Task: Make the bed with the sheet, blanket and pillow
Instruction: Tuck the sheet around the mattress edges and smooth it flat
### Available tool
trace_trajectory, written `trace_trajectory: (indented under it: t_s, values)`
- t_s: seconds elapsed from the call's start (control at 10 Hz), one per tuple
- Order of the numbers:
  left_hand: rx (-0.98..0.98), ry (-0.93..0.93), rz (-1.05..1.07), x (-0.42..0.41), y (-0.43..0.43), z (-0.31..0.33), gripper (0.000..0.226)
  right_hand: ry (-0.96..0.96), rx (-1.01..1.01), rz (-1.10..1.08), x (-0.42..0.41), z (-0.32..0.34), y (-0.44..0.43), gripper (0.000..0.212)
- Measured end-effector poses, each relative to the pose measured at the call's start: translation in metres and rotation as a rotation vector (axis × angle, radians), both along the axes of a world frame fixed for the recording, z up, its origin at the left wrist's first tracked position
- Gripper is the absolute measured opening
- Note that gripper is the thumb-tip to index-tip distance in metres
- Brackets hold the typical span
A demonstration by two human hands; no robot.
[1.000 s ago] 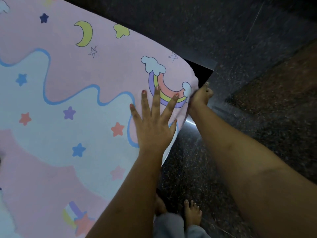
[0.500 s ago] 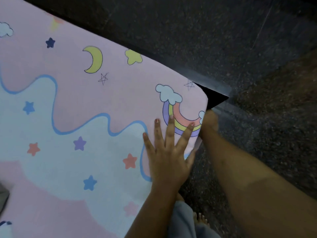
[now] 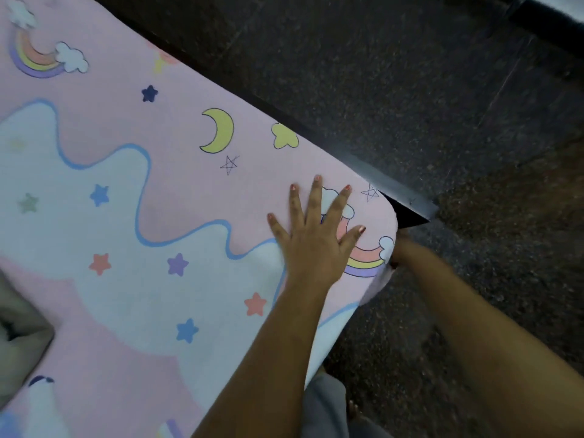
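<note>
A pink and pale-blue sheet (image 3: pixel 132 216) printed with stars, a moon and rainbows covers the mattress and fills the left of the view. My left hand (image 3: pixel 316 235) lies flat on it with fingers spread, pressing down near the mattress corner. My right hand (image 3: pixel 398 248) reaches under the sheet's edge at that corner; its fingers are hidden below the fabric, so its grip cannot be made out. The sheet hangs over the near side of the mattress.
A dark bed frame corner (image 3: pixel 407 207) sticks out past the mattress. The dark speckled stone floor (image 3: pixel 442 90) surrounds the bed. A grey-beige folded fabric (image 3: pixel 19 336) lies at the left edge. My grey trouser leg (image 3: pixel 325 406) is close to the bed side.
My left hand slid up the sheet toward the corner. My right hand went from beside the corner to beneath the sheet's edge. The view shifted, showing more of the sheet.
</note>
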State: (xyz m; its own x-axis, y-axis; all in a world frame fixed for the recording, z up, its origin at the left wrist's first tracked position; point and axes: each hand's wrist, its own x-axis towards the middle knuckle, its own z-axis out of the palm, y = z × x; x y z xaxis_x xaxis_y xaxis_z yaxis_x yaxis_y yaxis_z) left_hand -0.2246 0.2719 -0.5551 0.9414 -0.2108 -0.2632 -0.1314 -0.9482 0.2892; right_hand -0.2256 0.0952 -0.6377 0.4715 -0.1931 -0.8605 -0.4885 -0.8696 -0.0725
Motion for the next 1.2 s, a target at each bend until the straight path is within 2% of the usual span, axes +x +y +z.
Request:
trace_trajectory:
  t_s: [0.1,0.2,0.3,0.4,0.5,0.6,0.7,0.8,0.9,1.0,1.1,1.2]
  values:
    - [-0.01,0.025,0.102,0.015,-0.001,0.003,0.065,0.119,0.052,0.388,0.031,0.099,0.005,0.029]
    - [-0.039,0.034,0.176,0.028,-0.006,0.0,0.064,-0.009,-0.064,0.379,0.064,0.137,0.004,0.015]
    - [-0.097,-0.02,0.274,0.029,-0.009,-0.004,0.064,-0.488,-0.009,0.281,0.097,0.148,0.03,0.013]
    - [-0.436,-0.209,0.612,0.03,-0.002,-0.003,0.061,-0.874,0.194,0.519,0.114,0.139,0.082,0.033]
    - [-0.465,-0.514,1.052,0.012,0.03,-0.011,0.055,-0.915,0.471,0.895,0.092,0.116,0.132,0.044]
    - [-0.198,-0.412,1.336,-0.031,0.041,-0.018,0.059,-0.752,0.575,1.249,0.055,0.096,0.137,0.046]
    - [0.019,-0.096,1.44,-0.048,0.013,-0.018,0.068,-0.8,0.588,1.59,0.079,0.067,0.119,0.05]
    - [0.108,-0.015,1.386,-0.038,0.0,-0.016,0.064,-0.889,0.493,1.628,0.141,0.067,0.128,0.055]
    - [0.138,0.016,1.377,-0.041,0.001,-0.018,0.065,-0.885,0.27,1.472,0.2,0.081,0.146,0.06]
    - [0.101,0.014,1.344,-0.046,0.0,-0.017,0.063,-0.898,0.048,1.236,0.225,0.097,0.168,0.056]
    - [0.074,-0.016,1.372,-0.044,0.001,-0.017,0.058,-0.945,0.245,1.32,0.176,0.097,0.21,0.062]
    - [-0.016,-0.091,1.496,-0.043,0.007,-0.017,0.052,-0.826,0.607,1.794,0.089,0.077,0.231,0.055]
